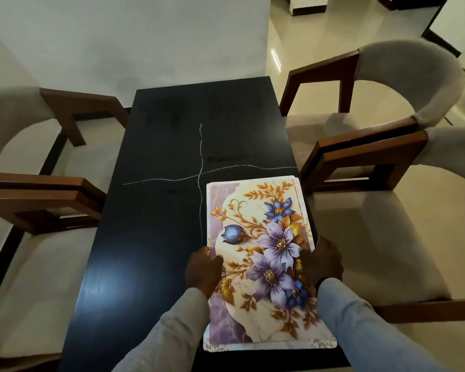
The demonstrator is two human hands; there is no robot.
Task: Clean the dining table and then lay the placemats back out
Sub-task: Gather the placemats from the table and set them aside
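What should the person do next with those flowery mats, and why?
Probably lift the top mat off the stack of placemats and carry it to another quarter. Both hands, left and right, hold the stack's side edges, extra edges peek out at its far right corner, and white lines split the dark table into four quarters, three still bare.

A stack of floral purple-and-gold rectangular placemats (pixel 261 253) lay on the near right of the dark wooden dining table (pixel 151 237); the left hand (pixel 203 269) and right hand (pixel 325 261) gripped its long edges.
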